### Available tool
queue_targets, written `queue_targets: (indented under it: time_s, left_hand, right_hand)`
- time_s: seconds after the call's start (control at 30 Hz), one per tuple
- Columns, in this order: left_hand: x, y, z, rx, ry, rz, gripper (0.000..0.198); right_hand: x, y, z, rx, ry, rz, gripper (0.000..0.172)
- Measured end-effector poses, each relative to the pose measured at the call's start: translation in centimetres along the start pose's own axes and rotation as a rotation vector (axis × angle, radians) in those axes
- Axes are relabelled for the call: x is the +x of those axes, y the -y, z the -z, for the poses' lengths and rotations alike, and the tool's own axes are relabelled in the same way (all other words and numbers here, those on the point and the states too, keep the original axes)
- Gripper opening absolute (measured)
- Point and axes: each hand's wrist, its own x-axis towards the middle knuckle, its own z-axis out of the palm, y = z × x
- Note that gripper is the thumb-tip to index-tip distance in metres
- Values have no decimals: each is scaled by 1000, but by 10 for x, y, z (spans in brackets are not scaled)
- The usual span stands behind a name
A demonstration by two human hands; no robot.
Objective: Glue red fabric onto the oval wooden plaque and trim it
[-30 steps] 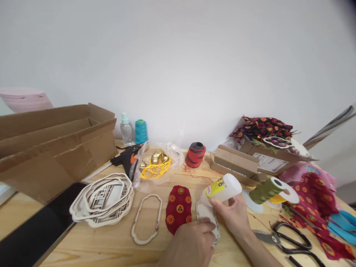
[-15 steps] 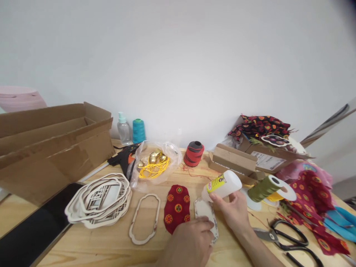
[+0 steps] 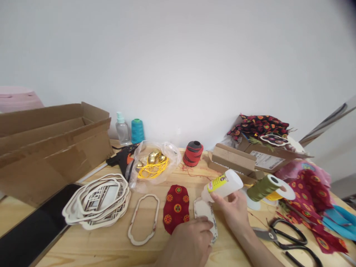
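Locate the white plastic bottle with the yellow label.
In the head view, the yellow-labelled white plastic bottle is right of centre, tilted in the right hand, at the far end of the flat, white, elongated piece under the left hand.

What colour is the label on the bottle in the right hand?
The label is mostly yellow, in the head view.

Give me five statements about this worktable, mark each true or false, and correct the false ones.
1. The right hand holds the white bottle tilted. True.
2. The left hand rests on the scissors. False: its fingers rest on the white piece.
3. The red patterned cloth lies between the outline frame and the white piece. True.
4. The scissors are shut. False: their handles are spread apart.
5. The teal thread cone stands beside the clear bottle. True.
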Motion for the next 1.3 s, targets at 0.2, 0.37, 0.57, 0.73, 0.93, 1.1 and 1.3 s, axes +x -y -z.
queue_targets:
  time_s: [0.2, 0.37, 0.57, 0.73, 0.93, 1.1, 1.3]
  left_hand:
    - [2, -3, 1, 30, 25, 5, 21]
    - [1, -3, 1, 24, 5, -5, 18]
    - [2, 1, 0, 27, 22, -16, 19]
    - [1, 0, 0, 28, 18, -16, 20]
    - [1, 0, -2, 33, 11, -10, 20]
    - [0, 2, -3, 30, 13, -3, 22]
    - [0, 2, -5, 6, -51, -26, 19]
  right_hand:
    - [-1, 3, -1, 10, 11, -14, 16]
    - [0, 6, -3, 38, 25, -31, 16]
    - [5, -3, 4, 33, -59, -44, 20]
    - [2, -1, 3, 2, -25, -22, 18]
    - [1, 2, 2, -42, -11, 27, 14]
    - [2, -1, 2, -26, 15, 43, 14]
    - [0, 2, 0, -3, 38, 49, 12]
